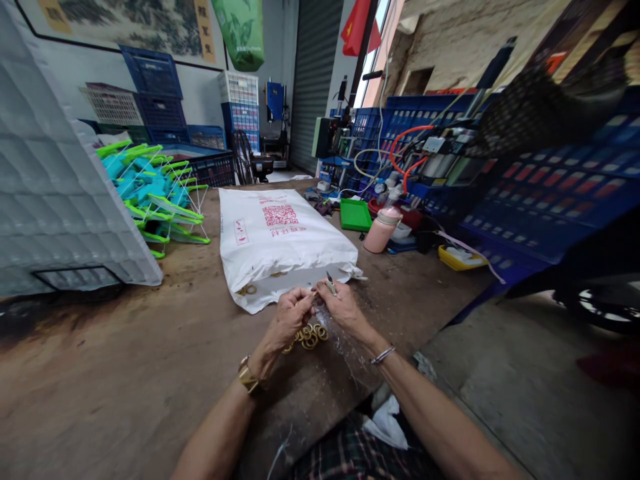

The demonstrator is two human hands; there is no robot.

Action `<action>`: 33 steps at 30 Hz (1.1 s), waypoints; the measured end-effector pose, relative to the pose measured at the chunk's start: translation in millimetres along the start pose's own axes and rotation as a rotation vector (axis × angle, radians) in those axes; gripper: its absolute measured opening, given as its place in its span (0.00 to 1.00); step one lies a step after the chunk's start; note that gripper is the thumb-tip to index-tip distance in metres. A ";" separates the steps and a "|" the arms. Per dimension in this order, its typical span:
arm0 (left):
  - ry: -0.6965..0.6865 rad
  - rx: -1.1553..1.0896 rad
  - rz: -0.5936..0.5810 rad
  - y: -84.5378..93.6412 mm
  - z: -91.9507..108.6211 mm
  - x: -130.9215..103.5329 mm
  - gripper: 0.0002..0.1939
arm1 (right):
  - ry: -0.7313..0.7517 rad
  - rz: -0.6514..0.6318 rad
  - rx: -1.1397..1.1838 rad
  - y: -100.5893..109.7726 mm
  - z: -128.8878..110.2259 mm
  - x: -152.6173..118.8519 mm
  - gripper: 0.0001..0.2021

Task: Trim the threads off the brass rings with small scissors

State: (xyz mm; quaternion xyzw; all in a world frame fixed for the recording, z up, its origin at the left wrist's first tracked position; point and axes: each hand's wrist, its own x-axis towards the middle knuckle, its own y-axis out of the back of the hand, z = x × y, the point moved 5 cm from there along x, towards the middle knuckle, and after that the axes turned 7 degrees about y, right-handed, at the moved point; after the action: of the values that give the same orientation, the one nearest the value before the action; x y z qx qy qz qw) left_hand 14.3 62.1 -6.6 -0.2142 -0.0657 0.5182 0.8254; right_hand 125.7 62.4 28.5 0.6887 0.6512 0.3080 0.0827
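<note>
Near the open end of a white sack point(315, 230) with red print, my two hands meet over the brown table. My right hand point(344, 308) is closed on a small knife point(331, 284), its dark pointed tip sticking up and away from me. The fingers of my left hand point(291, 316) are pinched together, touching or almost touching the right fingertips; what they hold is too small and hidden to make out. Several brass-coloured rings point(311, 337) lie in a loose pile just below the hands. More rings point(247, 290) show at the sack's mouth.
Clear plastic film and pale specks lie right of the rings on the table point(150, 360). Green and blue plastic pieces point(155, 187) are heaped at left beside a white padded sheet point(65, 167). A pink bottle point(383, 230), green tray point(355, 215) and yellow tray point(463, 258) stand at right.
</note>
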 end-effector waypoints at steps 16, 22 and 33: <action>-0.146 0.157 0.077 4.8 3.1 0.5 0.11 | 0.091 -0.300 -0.805 -5.5 -3.1 -11.6 0.12; -0.175 0.215 0.099 5.7 7.1 -1.9 0.11 | 0.065 -0.310 -0.877 -5.9 0.5 -11.9 0.13; -0.060 0.063 -0.010 13.7 4.1 1.4 0.18 | -0.058 -0.348 -0.953 -9.0 29.5 6.3 0.11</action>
State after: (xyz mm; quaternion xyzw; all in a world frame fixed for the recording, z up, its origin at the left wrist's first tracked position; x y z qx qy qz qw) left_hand 2.2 69.6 -8.9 -0.1718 -0.0752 0.5219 0.8321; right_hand 133.5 78.1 2.4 0.4642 0.5409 0.5332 0.4557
